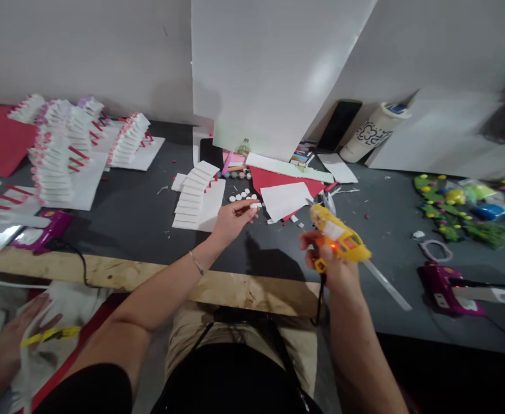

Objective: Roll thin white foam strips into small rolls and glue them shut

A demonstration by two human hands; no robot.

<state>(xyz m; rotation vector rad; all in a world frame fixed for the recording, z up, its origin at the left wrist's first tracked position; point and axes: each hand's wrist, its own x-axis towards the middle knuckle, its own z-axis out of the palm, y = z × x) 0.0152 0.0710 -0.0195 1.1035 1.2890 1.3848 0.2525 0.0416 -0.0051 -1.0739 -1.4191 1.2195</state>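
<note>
My left hand (234, 222) pinches a small white piece (256, 205) between thumb and fingertips, over the dark tabletop. Several white discs (237, 198) lie just beyond those fingers. To the left of that hand stands a white staircase-like model (194, 195) with red supports, on a white card. My right hand (331, 261) grips a yellow hot glue gun (339, 234), raised above the table with its nozzle facing away from me. An orange light glows on the gun, and a clear glue stick (388, 284) sticks out of its back.
White paper (290, 200) lies over red sheets (263, 179) and scraps. Several similar models (56, 149) stand at left. Purple power blocks (444, 290) sit on both sides. A phone (339, 125) and tumbler (373, 132) are at the back. Another person's hand (23, 328) shows lower left.
</note>
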